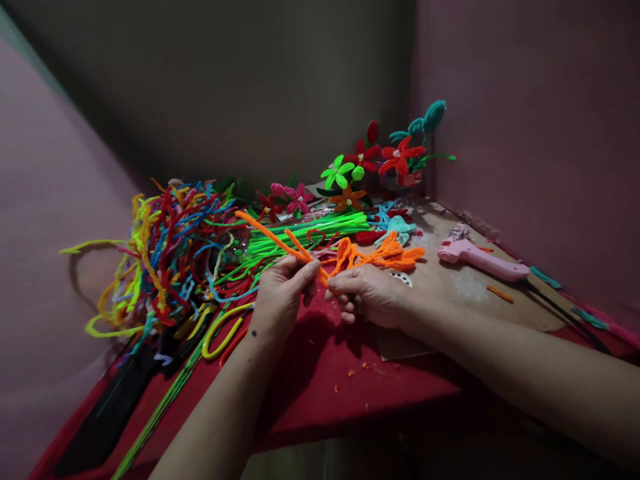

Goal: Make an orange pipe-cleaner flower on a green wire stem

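Observation:
An orange pipe cleaner [270, 237] slants across the middle, its free end pointing up and to the left. My left hand [286, 287] pinches it between thumb and fingers, near a spot where two orange strands run side by side. My right hand [363, 293] has its thumb and fingertips closed on the lower end of the same orange pipe cleaner, close to my left thumb. Just behind my right hand lie looped orange pipe-cleaner pieces [395, 252]; whether any of them join the held one I cannot tell.
A tangled heap of coloured pipe cleaners [170, 253] stands at left, beside a bundle of green pipe cleaners [320, 230]. Yellow-handled scissors [215, 333] lie nearby. A pink glue gun [483, 259] rests on cardboard [440, 300] at right. Pipe-cleaner flowers [363, 157] stand at the back.

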Demonstrator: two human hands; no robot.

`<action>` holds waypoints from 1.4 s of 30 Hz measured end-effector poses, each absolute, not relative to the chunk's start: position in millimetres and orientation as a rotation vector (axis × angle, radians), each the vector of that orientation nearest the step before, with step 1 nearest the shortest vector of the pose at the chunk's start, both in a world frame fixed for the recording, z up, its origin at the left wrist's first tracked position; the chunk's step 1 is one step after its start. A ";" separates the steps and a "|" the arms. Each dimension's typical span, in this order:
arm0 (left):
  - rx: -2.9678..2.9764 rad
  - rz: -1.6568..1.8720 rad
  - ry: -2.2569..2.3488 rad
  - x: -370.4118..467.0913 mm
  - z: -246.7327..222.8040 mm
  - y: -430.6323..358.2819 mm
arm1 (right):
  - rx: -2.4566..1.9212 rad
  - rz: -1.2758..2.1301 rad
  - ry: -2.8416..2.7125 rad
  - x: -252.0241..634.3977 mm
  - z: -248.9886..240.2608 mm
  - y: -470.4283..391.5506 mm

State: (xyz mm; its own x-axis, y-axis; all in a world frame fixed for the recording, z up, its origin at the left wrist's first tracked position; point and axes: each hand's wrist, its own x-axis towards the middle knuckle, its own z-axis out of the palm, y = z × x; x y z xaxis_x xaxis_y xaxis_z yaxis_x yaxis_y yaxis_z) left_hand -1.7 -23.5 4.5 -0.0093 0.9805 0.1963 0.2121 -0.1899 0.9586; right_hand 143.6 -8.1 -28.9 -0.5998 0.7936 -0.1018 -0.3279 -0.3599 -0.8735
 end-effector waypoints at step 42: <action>1.156 1.236 1.233 4.5 3.8 -28.2 | -0.748 1.793 -1.272 145.7 -20.9 -13.5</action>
State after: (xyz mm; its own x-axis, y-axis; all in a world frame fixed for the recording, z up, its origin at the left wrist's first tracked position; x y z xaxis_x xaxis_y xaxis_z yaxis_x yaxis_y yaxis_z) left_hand 4.5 -28.2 3.8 -0.0424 0.9989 -0.0215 -0.0236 0.0205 0.9995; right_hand 145.7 -13.5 -20.9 -0.5085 0.8609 -0.0180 -0.2675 -0.1778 -0.9470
